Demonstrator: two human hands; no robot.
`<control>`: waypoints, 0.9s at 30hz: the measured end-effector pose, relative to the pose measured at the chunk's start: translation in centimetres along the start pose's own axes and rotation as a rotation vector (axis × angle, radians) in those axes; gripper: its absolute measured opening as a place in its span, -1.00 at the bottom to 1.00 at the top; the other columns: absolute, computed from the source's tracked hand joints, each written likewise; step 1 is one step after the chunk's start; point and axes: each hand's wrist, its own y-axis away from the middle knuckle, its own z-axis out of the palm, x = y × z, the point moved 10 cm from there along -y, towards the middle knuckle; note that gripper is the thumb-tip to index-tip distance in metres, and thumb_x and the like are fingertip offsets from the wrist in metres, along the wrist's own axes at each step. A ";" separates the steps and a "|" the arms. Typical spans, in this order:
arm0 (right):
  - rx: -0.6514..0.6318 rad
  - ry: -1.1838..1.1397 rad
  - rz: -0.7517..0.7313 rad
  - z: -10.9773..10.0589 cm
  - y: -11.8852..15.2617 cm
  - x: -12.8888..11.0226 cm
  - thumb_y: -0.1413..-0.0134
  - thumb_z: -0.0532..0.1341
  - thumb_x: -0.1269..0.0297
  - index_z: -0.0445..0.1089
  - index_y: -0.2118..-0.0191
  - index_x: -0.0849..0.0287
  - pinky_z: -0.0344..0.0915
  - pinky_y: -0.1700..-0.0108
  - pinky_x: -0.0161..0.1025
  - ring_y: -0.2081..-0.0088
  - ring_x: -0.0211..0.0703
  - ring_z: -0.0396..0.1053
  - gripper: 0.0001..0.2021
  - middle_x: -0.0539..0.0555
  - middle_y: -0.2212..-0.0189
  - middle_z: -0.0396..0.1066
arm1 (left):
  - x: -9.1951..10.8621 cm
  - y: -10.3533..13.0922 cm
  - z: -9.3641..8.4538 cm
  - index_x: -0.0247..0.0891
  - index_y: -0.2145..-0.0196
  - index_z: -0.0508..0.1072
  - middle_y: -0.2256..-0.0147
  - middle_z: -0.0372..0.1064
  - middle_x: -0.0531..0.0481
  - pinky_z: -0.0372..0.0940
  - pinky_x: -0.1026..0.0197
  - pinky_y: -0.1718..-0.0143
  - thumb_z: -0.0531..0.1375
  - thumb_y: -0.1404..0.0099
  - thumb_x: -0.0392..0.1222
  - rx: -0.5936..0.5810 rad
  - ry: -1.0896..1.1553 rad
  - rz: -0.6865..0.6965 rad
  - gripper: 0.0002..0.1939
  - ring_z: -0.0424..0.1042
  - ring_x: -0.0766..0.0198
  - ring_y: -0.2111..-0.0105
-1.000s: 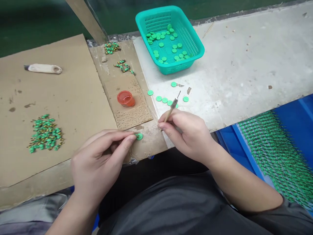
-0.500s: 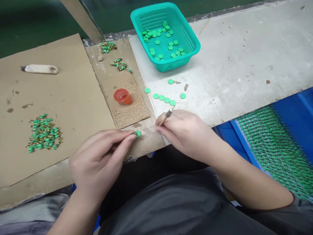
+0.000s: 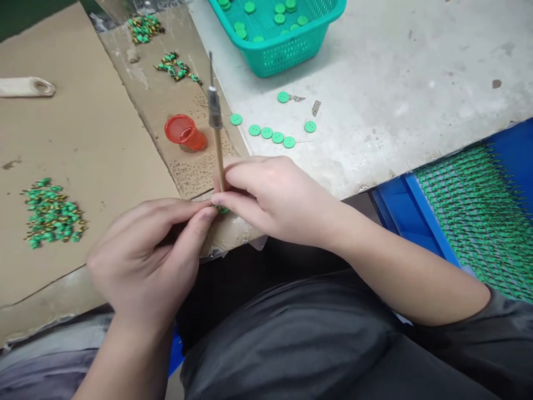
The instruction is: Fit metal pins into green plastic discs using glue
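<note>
My left hand is closed, thumb and fingertips pinching a small green button at the table's front edge. The fingers hide most of that button. My right hand grips a thin wooden stick with a needle tip, held nearly upright with the needle upward. Its fingertips meet the left ones right over the button. Beyond the hands stands a red cup on speckled cardboard. A short row of green buttons lies on the white surface behind my right hand, with a few single ones around it.
A teal basket holds more buttons at the back. Small green-and-yellow pieces lie in a pile on the left cardboard and in smaller clusters behind. At right, a blue tray carries rows of green pieces. A white roll lies far left.
My right hand has moved left to the button in my left hand. The stick has swung upright, needle up. The view has shifted, so table things appear higher and further left.
</note>
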 end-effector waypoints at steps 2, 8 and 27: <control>-0.007 0.009 -0.005 0.1 0.2 0.1 -0.66 0.21 0.21 0.48 0.16 0.11 0.46 -0.08 -0.26 0.17 -0.17 0.55 -0.77 -0.03 0.23 0.55 | -0.1 0.1 0.0 -0.08 0.17 0.76 0.24 0.73 0.08 0.46 0.22 0.11 0.46 -0.43 -0.25 0.004 0.008 -0.003 -0.93 0.66 0.28 0.23; -0.041 0.009 -0.030 0.5 0.3 0.0 -0.67 0.17 0.18 0.56 0.14 0.02 0.54 -0.10 -0.18 0.07 -0.08 0.59 -0.74 0.00 0.20 0.59 | -0.2 0.0 0.2 -0.08 0.17 0.76 0.26 0.71 0.08 0.46 0.22 0.13 0.46 -0.43 -0.26 -0.002 0.002 -0.002 -0.92 0.65 0.28 0.25; -0.064 -0.011 -0.087 1.0 -0.2 -1.3 -0.67 0.15 0.36 0.55 0.10 0.17 0.47 -0.13 -0.21 0.03 -0.14 0.58 -0.76 0.02 0.15 0.63 | 0.1 0.2 -0.1 -0.15 0.17 0.72 0.22 0.73 0.12 0.46 0.39 0.00 0.46 -0.45 -0.31 0.000 0.054 0.053 -0.93 0.66 0.43 0.18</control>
